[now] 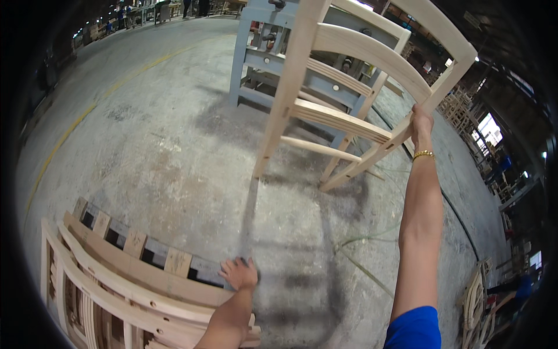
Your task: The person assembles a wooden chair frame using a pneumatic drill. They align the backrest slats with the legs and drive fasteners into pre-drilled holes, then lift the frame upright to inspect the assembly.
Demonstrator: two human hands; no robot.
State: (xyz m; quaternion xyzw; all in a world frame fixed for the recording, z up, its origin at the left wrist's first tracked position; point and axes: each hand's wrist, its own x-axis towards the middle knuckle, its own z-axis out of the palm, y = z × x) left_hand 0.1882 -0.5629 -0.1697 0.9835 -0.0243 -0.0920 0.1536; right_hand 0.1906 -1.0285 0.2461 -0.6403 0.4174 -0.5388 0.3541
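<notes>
At one o'clock I see the wooden chair frame [341, 121], its side post [400, 136] closed inside my right grip [422, 123]. My left grip [239, 273] spreads wide at seven o'clock, holding nothing. Held from one side only, the frame could perhaps twist and fall.

Text: none readable | labels: none readable | brands: none readable | numbers: none readable | signs: none readable
</notes>
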